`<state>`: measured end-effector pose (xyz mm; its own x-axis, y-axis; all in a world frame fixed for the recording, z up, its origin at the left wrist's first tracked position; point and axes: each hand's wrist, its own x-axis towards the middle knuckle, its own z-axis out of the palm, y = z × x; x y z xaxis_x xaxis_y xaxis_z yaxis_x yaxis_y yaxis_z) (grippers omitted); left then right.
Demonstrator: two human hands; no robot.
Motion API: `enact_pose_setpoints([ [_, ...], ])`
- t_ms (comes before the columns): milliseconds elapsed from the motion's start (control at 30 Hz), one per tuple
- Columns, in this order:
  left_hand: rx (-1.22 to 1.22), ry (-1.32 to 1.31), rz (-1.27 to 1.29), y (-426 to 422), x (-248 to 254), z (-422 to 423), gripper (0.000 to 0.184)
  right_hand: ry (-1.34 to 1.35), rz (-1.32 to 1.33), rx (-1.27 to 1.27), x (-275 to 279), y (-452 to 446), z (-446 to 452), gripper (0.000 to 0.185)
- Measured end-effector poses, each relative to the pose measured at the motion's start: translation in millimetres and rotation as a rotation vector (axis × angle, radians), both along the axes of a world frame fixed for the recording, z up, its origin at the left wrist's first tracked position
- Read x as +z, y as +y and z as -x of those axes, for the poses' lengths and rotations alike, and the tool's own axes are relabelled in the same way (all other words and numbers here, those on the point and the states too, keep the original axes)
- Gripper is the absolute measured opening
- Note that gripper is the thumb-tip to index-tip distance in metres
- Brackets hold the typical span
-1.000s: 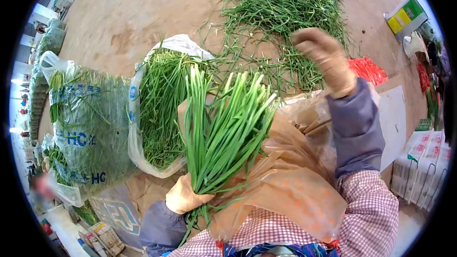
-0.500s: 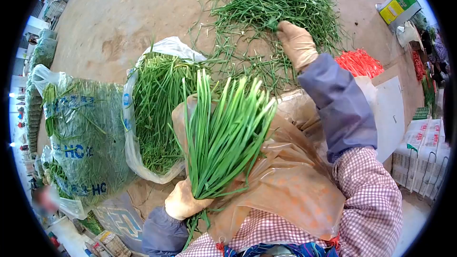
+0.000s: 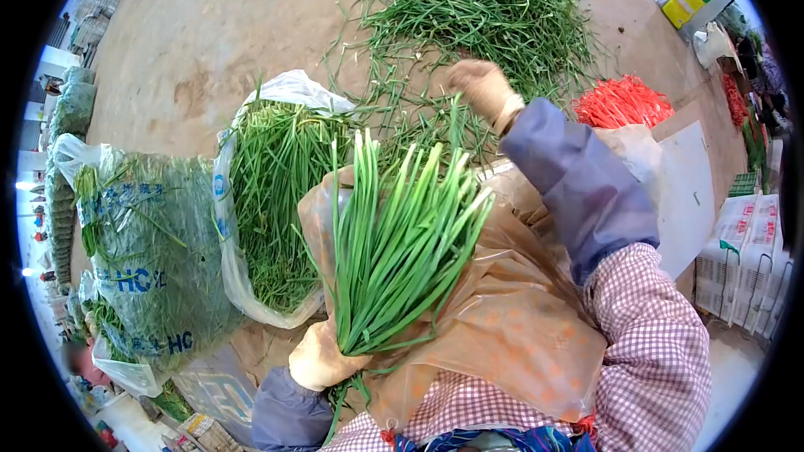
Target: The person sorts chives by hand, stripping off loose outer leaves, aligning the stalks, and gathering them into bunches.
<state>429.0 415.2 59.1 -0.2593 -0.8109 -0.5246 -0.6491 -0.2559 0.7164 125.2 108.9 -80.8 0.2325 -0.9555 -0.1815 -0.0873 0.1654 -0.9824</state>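
Floor (image 3: 151, 42) holds one green heap (image 3: 486, 17), left hand (image 3: 322, 358) one bunch (image 3: 402, 259).

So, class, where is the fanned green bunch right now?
In the head view, the green bunch is near the centre, its lower part in the left hand, just right of the open plastic bag.

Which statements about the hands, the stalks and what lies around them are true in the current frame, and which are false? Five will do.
1. The left hand grips the bunch of green stalks. True.
2. The pale ends point toward that hand. False: they point away from it.
3. The right hand is apart from the bunch. True.
4. The bag lettered HC is at the picture's left. True.
5. The red strips touch the right hand. False: they lie apart from it.
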Motion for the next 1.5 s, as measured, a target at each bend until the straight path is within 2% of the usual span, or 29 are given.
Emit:
enact_pose_setpoints([
  [67,-0.015,0.022,0.003,-2.5,-0.4,-1.2,0.053,0.082,-0.182,-0.042,26.8,-0.8,3.5,0.025],
  [133,-0.030,0.040,0.001,-4.4,-2.2,-1.2,0.053,-0.030,-0.157,0.313,11.8,8.6,-19.5,0.043],
  [167,-0.042,0.041,-0.003,-5.1,-4.2,-2.4,0.053,0.013,-0.265,0.525,29.5,23.0,-32.7,0.058],
  [200,-0.053,0.039,-0.005,-6.0,-5.7,-3.7,0.053,-0.082,-0.092,0.716,-16.3,23.7,-47.7,0.069],
  [233,-0.063,0.035,0.002,-6.6,-5.1,-4.4,0.054,-0.147,-0.467,0.869,-31.1,27.5,-60.6,0.069],
  [267,-0.071,0.030,0.007,-6.8,-4.4,-5.4,0.054,-0.126,-0.381,1.004,3.6,38.2,-64.4,0.062],
  [333,-0.071,0.021,0.008,-5.1,-3.3,-8.0,0.056,-0.185,-0.454,1.043,-23.6,39.4,-73.9,0.050],
  [400,-0.060,0.016,0.008,-4.4,-3.8,-7.9,0.058,-0.064,-0.431,0.939,27.9,34.7,-61.5,0.031],
  [467,-0.058,-0.004,0.012,-6.0,-1.9,-5.2,0.059,0.040,-0.297,0.798,37.3,35.4,-47.1,0.028],
  [533,-0.069,-0.027,-0.003,-8.9,2.0,-3.3,0.060,0.102,-0.215,0.692,21.1,19.2,-26.5,0.021],
  [567,-0.077,-0.040,-0.019,-11.3,4.2,-2.6,0.060,0.206,0.069,0.652,22.1,10.6,-16.8,0.020],
  [600,-0.086,-0.055,-0.035,-12.4,5.4,-2.1,0.060,0.236,-0.208,0.506,36.2,5.6,-7.6,0.022],
  [633,-0.090,-0.064,-0.022,-12.1,5.7,-1.3,0.059,0.295,-0.089,0.398,37.2,-3.0,2.5,0.020],
  [700,-0.099,-0.088,0.002,-9.7,7.2,-0.9,0.058,0.315,0.074,0.093,-8.9,-42.8,38.6,0.021],
  [733,-0.100,-0.092,0.017,-8.9,8.3,-0.2,0.058,0.494,-0.028,0.002,11.2,-44.0,43.0,0.027],
  [800,-0.111,-0.099,0.047,-10.1,10.3,1.6,0.058,0.909,0.527,0.062,19.2,-32.4,37.0,0.021],
  [867,-0.146,-0.107,0.041,-12.9,8.9,1.6,0.059,1.069,0.538,0.137,53.1,-26.7,7.6,0.022],
  [933,-0.164,-0.113,0.031,-11.2,9.0,1.3,0.061,0.931,0.563,0.156,57.8,-39.0,-8.8,0.016],
  [1000,-0.167,-0.115,0.034,-11.6,11.6,1.7,0.064,0.773,0.408,0.153,43.0,-52.8,-9.6,0.014],
  [1067,-0.138,-0.111,-0.004,-15.7,16.5,5.3,0.065,0.287,0.314,0.359,23.7,-49.4,-15.4,0.020],
  [1200,-0.154,-0.131,-0.049,-22.0,14.2,5.6,0.068,-0.059,0.117,0.857,84.1,26.3,-74.7,0.040],
  [1267,-0.169,-0.129,-0.088,-25.7,16.1,5.0,0.069,0.024,0.092,1.155,87.2,32.8,-91.3,0.044],
  [1333,-0.178,-0.114,-0.102,-25.5,15.6,1.4,0.070,0.242,0.032,1.222,80.4,27.9,-92.2,0.043],
  [1400,-0.141,-0.093,-0.004,-19.8,9.3,-0.1,0.070,0.458,-0.036,1.265,82.3,24.8,-85.4,0.043],
  [1467,-0.127,-0.088,0.024,-19.7,7.0,1.8,0.069,0.258,0.121,1.179,71.8,42.1,-74.1,0.035],
  [1500,-0.135,-0.098,0.004,-21.7,9.5,3.2,0.068,0.318,0.195,1.243,67.2,41.7,-74.8,0.034],
])
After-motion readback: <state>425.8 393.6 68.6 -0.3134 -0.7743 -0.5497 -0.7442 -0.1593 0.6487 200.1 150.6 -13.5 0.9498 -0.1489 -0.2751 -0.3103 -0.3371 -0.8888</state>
